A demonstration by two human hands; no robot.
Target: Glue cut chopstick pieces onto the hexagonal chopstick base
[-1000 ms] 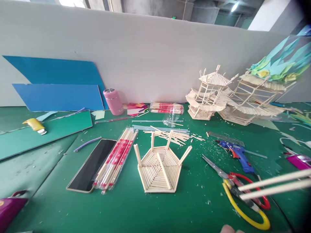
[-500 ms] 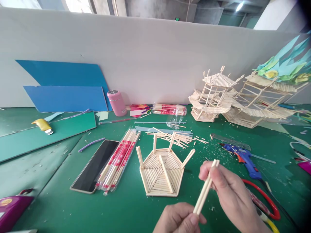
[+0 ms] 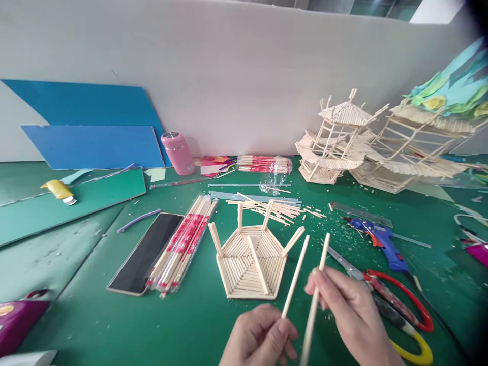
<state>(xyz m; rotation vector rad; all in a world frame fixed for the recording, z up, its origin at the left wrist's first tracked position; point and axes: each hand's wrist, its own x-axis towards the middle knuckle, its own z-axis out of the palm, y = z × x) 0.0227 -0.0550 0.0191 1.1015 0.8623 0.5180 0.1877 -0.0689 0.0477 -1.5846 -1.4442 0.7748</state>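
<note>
My left hand (image 3: 260, 339) pinches the lower end of one wooden chopstick (image 3: 296, 273), which points up and away. My right hand (image 3: 353, 317) grips a second chopstick (image 3: 317, 290) beside it, the two sticks now split apart. Just beyond both hands a hexagonal base (image 3: 249, 256) built of wooden sticks lies on the green mat (image 3: 190, 325), with several short posts standing up from its corners.
A wrapped bundle of chopsticks (image 3: 183, 245) and a black phone (image 3: 146, 252) lie left of the base. Loose sticks (image 3: 272, 209), a blue glue gun (image 3: 379, 240) and red-and-yellow scissors (image 3: 400, 310) sit to the right. Two stick pagoda models (image 3: 335, 140) stand by the wall.
The pair of chopsticks held together half a second ago has been pulled apart, one stick in each hand. One second ago only the stick tips showed at the right edge.
</note>
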